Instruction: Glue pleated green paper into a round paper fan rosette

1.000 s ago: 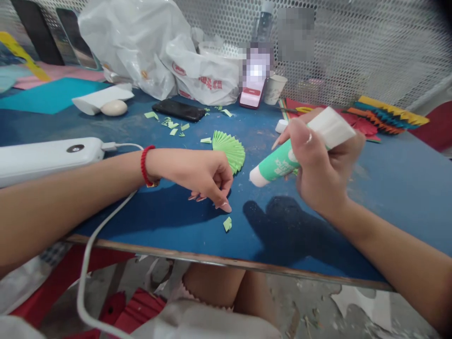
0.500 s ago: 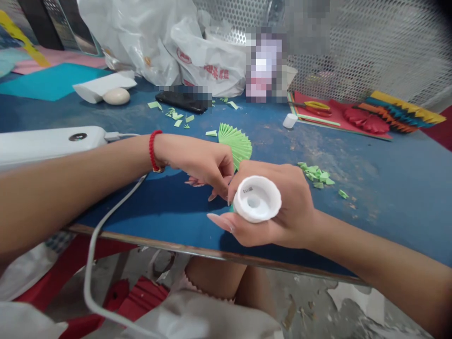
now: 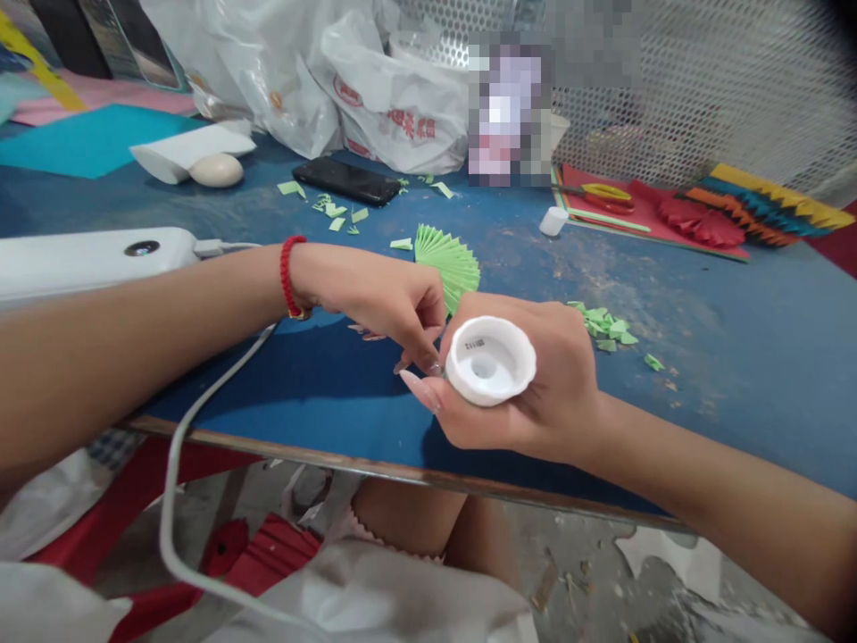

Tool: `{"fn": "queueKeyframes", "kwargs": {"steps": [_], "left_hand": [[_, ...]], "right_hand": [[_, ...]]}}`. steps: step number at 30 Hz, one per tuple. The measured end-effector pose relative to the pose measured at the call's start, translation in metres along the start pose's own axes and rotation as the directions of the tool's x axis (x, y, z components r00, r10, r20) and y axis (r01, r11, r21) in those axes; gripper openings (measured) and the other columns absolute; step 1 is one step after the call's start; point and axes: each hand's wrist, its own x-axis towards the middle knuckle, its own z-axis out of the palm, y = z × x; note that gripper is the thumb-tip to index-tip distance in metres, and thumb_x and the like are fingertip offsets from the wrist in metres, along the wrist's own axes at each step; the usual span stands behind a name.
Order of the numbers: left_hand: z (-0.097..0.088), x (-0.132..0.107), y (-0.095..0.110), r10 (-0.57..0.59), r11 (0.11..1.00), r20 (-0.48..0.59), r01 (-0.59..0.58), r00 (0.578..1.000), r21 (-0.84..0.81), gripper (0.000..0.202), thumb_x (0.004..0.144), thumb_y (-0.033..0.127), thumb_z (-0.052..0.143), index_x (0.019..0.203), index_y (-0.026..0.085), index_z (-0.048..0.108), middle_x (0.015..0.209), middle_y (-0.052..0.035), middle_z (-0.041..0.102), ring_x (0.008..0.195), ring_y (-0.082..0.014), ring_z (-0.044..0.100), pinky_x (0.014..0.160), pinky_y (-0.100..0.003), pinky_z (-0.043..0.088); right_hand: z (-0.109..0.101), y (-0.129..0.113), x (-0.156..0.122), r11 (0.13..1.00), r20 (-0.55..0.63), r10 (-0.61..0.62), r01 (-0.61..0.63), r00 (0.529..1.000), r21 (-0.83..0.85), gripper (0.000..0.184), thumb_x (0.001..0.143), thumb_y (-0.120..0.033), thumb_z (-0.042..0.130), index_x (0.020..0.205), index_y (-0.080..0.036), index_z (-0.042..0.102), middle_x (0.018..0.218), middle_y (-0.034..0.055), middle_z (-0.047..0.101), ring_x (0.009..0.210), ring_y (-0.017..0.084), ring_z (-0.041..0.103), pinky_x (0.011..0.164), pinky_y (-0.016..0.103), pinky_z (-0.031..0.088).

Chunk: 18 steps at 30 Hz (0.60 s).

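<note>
My right hand (image 3: 536, 384) is wrapped round a glue stick (image 3: 491, 360), whose white round base faces the camera while its tip points down at the blue table (image 3: 736, 339). My left hand (image 3: 375, 299), with a red bracelet (image 3: 287, 275) on the wrist, pinches its fingertips together right beside the glue stick's tip; what they hold is hidden. A folded green paper fan (image 3: 450, 263) lies just behind both hands. The glue's white cap (image 3: 553, 221) stands farther back.
Green paper scraps (image 3: 603, 323) lie right of my hands and near a black phone (image 3: 346, 181). A white device (image 3: 87, 259) with a cable (image 3: 201, 420) sits left. Scissors (image 3: 599, 194), red paper and coloured folded paper (image 3: 763, 205) are back right; plastic bags (image 3: 321, 80) behind.
My right hand brought the glue stick down from mid-air and turned it tip-down next to my left fingertips. The small green scrap near the table edge is now hidden behind the hands.
</note>
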Motion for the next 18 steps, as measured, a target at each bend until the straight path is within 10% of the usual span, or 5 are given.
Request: {"fn": "queueKeyframes", "kwargs": {"steps": [18], "left_hand": [[0.000,-0.001,0.001,-0.026,0.999,-0.087,0.029,0.996,0.036,0.035,0.078,0.042,0.072,0.058,0.014,0.066,0.047,0.0035,0.049,0.042,-0.0072,0.040,0.037,-0.019,0.029]], "right_hand": [[-0.011,0.004,-0.003,0.971,0.013,-0.097,0.097,0.995,-0.220,0.022,0.083,-0.029,0.071,0.072,-0.021,0.054,0.066,-0.0054,0.062,0.055,0.006,0.051,0.050,0.022,0.037]]}}
